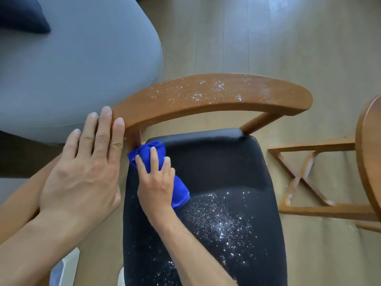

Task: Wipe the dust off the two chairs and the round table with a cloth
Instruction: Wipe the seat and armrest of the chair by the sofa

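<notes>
**Cloth meets dust at the chair's back corner**

Seen from above, a person's right hand [155, 180] grasps a bunched blue cloth [158, 174], fingers curled over it, and presses it on the back left corner of the black seat [216, 172], right against the wooden post under the backrest [210, 96]; the left hand [82, 172] lies flat with straight fingers, its fingertips touching the left end of the backrest and gripping nothing. The chair [257, 122] stands on a pale wood floor [288, 38]; white dust [218, 219] speckles the front and middle of the seat, while the patch nearest the cloth looks dark and clean; more white specks are scattered along the top of the curved backrest. At the right edge, the rim of the round table [369, 153] enters the view, with its crossed wooden base [305, 178] on the floor just beside the chair, pale dust on its bars. A grey sofa [82, 69] fills the upper left, close behind the chair, a dark cushion [22, 15] on it.
</notes>
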Motion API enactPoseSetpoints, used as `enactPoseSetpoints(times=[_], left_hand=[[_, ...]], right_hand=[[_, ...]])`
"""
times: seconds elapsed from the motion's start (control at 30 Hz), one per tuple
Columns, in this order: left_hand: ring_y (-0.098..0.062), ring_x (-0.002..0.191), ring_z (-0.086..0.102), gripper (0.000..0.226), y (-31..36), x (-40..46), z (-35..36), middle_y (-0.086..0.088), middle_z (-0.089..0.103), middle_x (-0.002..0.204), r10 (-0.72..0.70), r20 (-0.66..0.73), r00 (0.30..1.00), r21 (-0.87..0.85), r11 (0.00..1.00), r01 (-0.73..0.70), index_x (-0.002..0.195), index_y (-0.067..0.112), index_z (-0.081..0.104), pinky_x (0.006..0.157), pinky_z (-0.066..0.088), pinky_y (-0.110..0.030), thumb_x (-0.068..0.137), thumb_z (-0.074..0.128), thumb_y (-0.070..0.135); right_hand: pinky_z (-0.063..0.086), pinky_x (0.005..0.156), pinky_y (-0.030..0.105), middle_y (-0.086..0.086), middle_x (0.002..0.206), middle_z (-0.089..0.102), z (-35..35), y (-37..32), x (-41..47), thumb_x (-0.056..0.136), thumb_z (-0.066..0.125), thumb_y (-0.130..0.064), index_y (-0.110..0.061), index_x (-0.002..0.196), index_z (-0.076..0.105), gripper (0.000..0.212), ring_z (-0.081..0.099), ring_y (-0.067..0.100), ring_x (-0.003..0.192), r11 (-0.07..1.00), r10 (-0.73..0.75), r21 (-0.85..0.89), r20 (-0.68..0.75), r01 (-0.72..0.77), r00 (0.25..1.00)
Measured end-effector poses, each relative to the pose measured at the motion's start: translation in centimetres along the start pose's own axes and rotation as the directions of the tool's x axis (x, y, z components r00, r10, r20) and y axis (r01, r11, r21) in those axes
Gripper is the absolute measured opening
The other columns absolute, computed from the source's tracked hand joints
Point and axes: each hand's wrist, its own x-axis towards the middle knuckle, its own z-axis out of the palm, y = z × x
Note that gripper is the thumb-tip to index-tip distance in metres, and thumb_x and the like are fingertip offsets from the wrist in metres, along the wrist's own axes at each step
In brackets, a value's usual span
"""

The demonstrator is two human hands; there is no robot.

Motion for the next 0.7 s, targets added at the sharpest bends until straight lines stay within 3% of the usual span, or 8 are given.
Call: enactPoseSetpoints(times=[0.1, 0.17, 0.27, 0.37, 0.47, 0.53, 0.7], left_hand=[[-0.049, 0.141, 0.017, 0.082, -0.1, 0.1, 0.1, -0.03, 0.005, 0.156, 0.008, -0.003, 1.0, 0.004, 1.0, -0.008, 0.15, -0.006, 0.007, 0.111, 0.02, -0.058, 0.075, 0.033, 0.014], [-0.049, 0.141, 0.018, 0.084, -0.1, 0.0, 0.2, -0.029, 0.007, 0.156, 0.002, -0.01, 1.0, 0.003, 1.0, -0.002, 0.15, -0.006, 0.009, 0.11, 0.021, -0.058, 0.072, 0.034, 0.014], [-0.048, 0.142, 0.015, 0.084, -0.2, 0.1, 0.6, -0.027, 0.005, 0.157, 0.013, -0.01, 1.0, -0.004, 1.0, -0.013, 0.151, -0.004, 0.008, 0.109, 0.021, -0.059, 0.072, 0.026, 0.018], [-0.045, 0.145, 0.008, 0.086, -0.5, 0.3, 1.1, -0.025, 0.002, 0.158, 0.012, 0.003, 1.0, -0.027, 1.0, -0.012, 0.151, -0.002, 0.004, 0.111, 0.019, -0.061, 0.07, 0.022, 0.021], [-0.044, 0.145, 0.006, 0.087, -0.6, 0.3, 1.4, -0.024, -0.002, 0.159, 0.007, 0.013, 1.0, -0.046, 0.999, -0.007, 0.151, -0.002, 0.002, 0.112, 0.02, -0.063, 0.069, 0.018, 0.024], [-0.044, 0.146, 0.005, 0.089, -0.6, 0.3, 1.4, -0.023, -0.004, 0.159, 0.0, 0.012, 1.0, -0.053, 0.999, 0.0, 0.151, -0.003, 0.001, 0.113, 0.019, -0.063, 0.068, 0.018, 0.026], [-0.049, 0.142, 0.012, 0.09, -0.3, 0.2, 0.9, -0.027, 0.001, 0.157, 0.002, -0.014, 1.0, -0.05, 0.999, -0.003, 0.151, -0.004, 0.002, 0.111, 0.019, -0.062, 0.068, 0.023, 0.025]], right_hand=[[0.037, 0.065, 0.04, 0.016, 0.139, 0.049, -0.2, 0.4, -0.7, 0.086, 0.055, -0.019, -0.027, 0.123, 0.057, 0.038, 0.054, 0.04, 0.097, 0.994, -0.106, 0.034, 0.074, 0.104, 0.992], [0.041, 0.071, 0.043, 0.019, 0.144, 0.043, -0.1, 1.1, -1.1, 0.087, 0.055, -0.03, -0.029, 0.126, 0.053, 0.039, 0.052, 0.042, 0.103, 0.993, -0.118, 0.038, 0.142, 0.114, 0.983], [0.039, 0.065, 0.04, 0.019, 0.141, 0.046, 0.0, 1.1, -0.9, 0.087, 0.039, -0.008, -0.028, 0.118, 0.057, 0.041, 0.054, 0.041, 0.097, 0.994, -0.101, 0.045, 0.146, 0.095, 0.984], [0.035, 0.061, 0.037, 0.016, 0.134, 0.054, -0.4, 2.7, -0.4, 0.09, 0.024, -0.003, -0.027, 0.111, 0.063, 0.051, 0.053, 0.036, 0.085, 0.985, -0.17, -0.002, 0.097, 0.171, 0.981], [0.035, 0.058, 0.037, 0.015, 0.131, 0.058, -1.5, 7.9, -0.1, 0.088, 0.036, -0.004, -0.03, 0.11, 0.067, 0.047, 0.053, 0.033, 0.08, 0.971, -0.238, -0.027, 0.02, 0.239, 0.971], [0.038, 0.059, 0.037, 0.012, 0.133, 0.057, -2.8, 13.8, -0.1, 0.08, 0.051, -0.008, -0.034, 0.112, 0.067, 0.044, 0.054, 0.034, 0.084, 0.981, -0.183, -0.066, 0.017, 0.184, 0.983], [0.05, 0.066, 0.043, 0.017, 0.136, 0.052, -6.5, 25.9, -1.9, 0.078, 0.058, -0.007, -0.026, 0.118, 0.065, 0.045, 0.055, 0.041, 0.087, 0.964, 0.169, -0.197, -0.073, -0.18, 0.983]])
